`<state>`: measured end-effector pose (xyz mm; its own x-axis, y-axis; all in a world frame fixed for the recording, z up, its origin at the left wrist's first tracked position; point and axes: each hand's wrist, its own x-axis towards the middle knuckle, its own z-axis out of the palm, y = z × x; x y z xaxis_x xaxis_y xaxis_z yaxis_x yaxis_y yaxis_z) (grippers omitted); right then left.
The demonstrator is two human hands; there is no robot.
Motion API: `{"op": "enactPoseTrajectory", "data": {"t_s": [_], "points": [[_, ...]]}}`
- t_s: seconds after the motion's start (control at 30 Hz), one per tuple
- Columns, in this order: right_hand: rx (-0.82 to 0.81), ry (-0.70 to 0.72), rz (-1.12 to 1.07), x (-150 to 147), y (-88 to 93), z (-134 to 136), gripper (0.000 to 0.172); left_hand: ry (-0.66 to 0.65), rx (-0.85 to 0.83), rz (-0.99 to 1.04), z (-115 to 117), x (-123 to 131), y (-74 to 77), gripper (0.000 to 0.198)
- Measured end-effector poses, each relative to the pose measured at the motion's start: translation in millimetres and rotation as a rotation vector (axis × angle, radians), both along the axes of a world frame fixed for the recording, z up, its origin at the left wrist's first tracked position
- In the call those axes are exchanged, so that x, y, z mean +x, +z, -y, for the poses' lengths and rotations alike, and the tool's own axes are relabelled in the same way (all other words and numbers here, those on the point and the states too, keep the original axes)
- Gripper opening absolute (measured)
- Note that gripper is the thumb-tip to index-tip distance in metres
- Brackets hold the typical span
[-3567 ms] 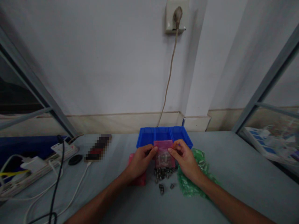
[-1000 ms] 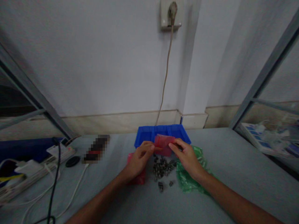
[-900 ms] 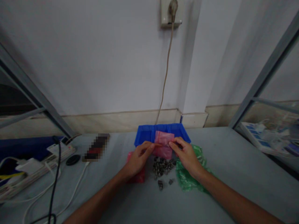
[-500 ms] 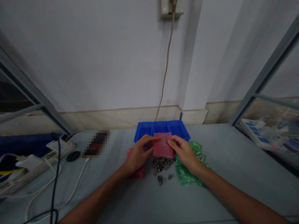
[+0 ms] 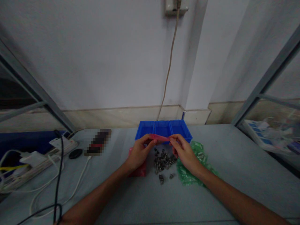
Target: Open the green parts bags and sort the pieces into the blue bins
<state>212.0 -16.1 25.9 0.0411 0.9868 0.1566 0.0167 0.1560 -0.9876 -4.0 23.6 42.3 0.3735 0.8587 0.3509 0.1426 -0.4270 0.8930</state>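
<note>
A small pink plastic bag (image 5: 159, 137) is stretched between my two hands, seen nearly edge-on. My left hand (image 5: 140, 152) pinches its left end between thumb and fingers. At the other end, my right hand (image 5: 182, 150) grips the bag with thumb and fingertips. Below the bag, a pile of small metal fasteners (image 5: 162, 161) lies on the table, with a few loose pieces nearer me. More pink bags (image 5: 140, 170) lie partly hidden under my left hand and forearm. Crumpled green plastic bags (image 5: 186, 175) sit beneath my right wrist.
A blue three-compartment tray (image 5: 161, 126) stands behind my hands near the wall. To the left are a blurred-out phone-like object (image 5: 98, 142) on a white cable, a black disc (image 5: 75, 153), a power strip (image 5: 35, 170) and a black cable (image 5: 58, 175). A clear bag (image 5: 276, 134) is far right.
The pink bag has tipped from facing me to nearly edge-on, uncovering more of the fasteners and the tray. Both hands still hold it. The view has shifted slightly.
</note>
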Motion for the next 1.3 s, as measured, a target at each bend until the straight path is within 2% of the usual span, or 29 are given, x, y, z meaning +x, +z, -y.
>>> {"op": "enactPoseTrajectory", "data": {"t_s": [0.13,0.4,0.53,0.67,0.9,1.0,1.1,1.23,1.3], "points": [[0.077,0.003,0.075,2,1.9,1,0.032,0.059,-0.077,0.039,0,1,-0.9,0.031],[0.248,0.042,0.179,3,10.9,6,0.013,0.042,-0.117,-0.009,1,0,3.3,0.040],[0.270,0.068,0.181,5,10.2,4,0.020,0.036,-0.119,-0.019,2,0,4.5,0.043],[0.254,0.026,0.214,7,8.6,3,0.027,0.033,-0.101,-0.050,2,-1,4.0,0.052],[0.260,0.004,0.196,8,5.3,-3,0.015,0.036,0.055,-0.009,5,-2,14.0,0.053],[0.253,-0.041,0.222,7,4.4,-4,0.026,0.034,0.054,-0.037,6,-3,14.9,0.054],[0.259,-0.058,0.240,8,5.5,-3,0.037,0.016,0.038,-0.059,5,-5,12.7,0.051],[0.216,-0.041,0.177,7,6.3,-2,0.037,-0.018,-0.012,-0.018,3,-6,9.3,0.032],[0.154,-0.024,0.079,6,5.7,-2,0.032,-0.031,-0.004,-0.023,3,-5,7.4,0.029]]}}
